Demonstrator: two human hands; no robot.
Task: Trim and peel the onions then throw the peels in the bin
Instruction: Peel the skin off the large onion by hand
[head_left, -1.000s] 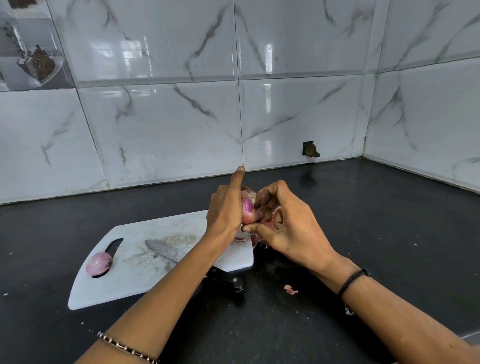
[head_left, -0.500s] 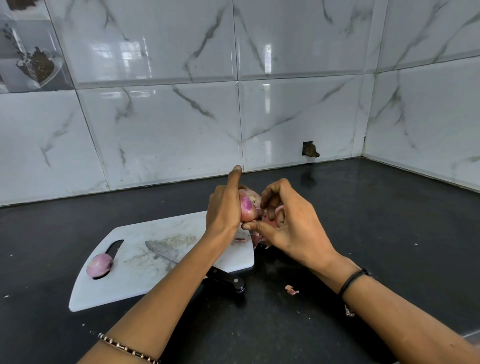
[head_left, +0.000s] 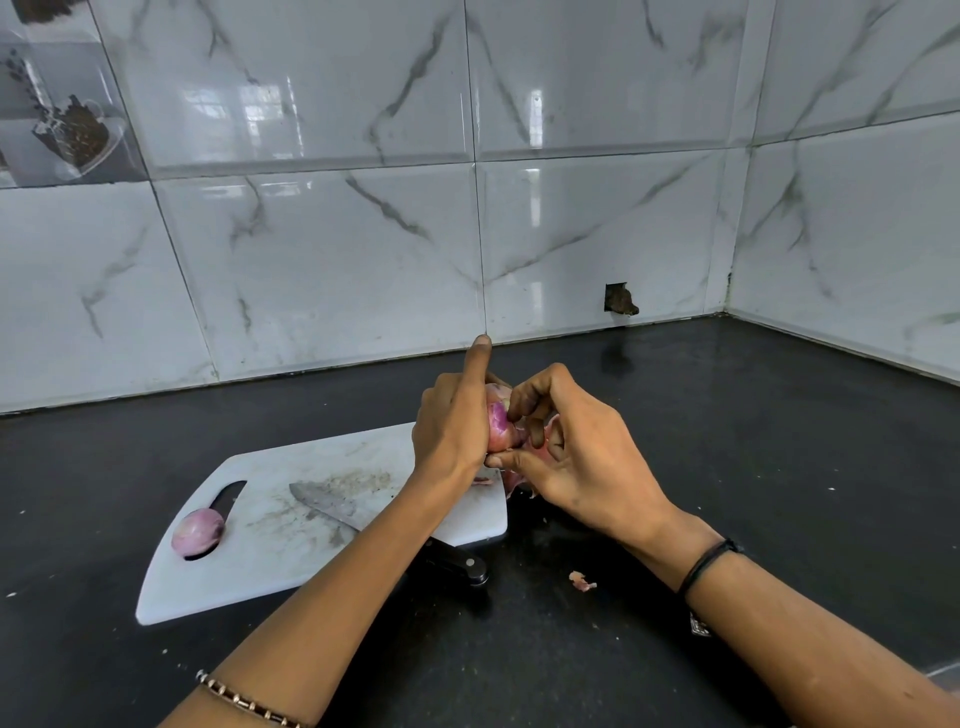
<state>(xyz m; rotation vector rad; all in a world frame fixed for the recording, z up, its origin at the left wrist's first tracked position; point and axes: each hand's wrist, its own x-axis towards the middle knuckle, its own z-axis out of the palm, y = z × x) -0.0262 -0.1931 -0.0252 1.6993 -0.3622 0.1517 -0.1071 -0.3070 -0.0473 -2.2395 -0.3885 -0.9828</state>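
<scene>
Two onions are in view. The onion (head_left: 500, 427) being worked on is held up above the far right corner of the cutting board (head_left: 311, 564), clear of the table (head_left: 779, 441). Its long axis stands nearly upright, with a pale end on top and purple flesh showing below it. The left hand (head_left: 451, 431) wraps it from the left with curled fingers, the index finger sticking straight up towards the wall. The right hand (head_left: 576, 460) closes on it from the right: the bent index fingertip sits on its upper side and the thumb presses in from below, so the onion is pinched between them. Pink peels (head_left: 515, 480) curl inside and hang under this hand's fingers.

The second onion (head_left: 197, 530) lies on its side at the board's left end, over the handle slot, its long axis running roughly left to right. A knife (head_left: 324, 504) lies diagonally on the board, tip towards the far left, black handle over the near right edge; the left forearm crosses above it. One peel scrap (head_left: 582, 581) lies on the dark table near the right wrist.

A small patterned tag (head_left: 700, 623) hangs below the black cord (head_left: 709, 564) on the right wrist; its marks are too small to read. A wall tile (head_left: 67, 130) at upper left carries a printed picture, with no legible writing.
</scene>
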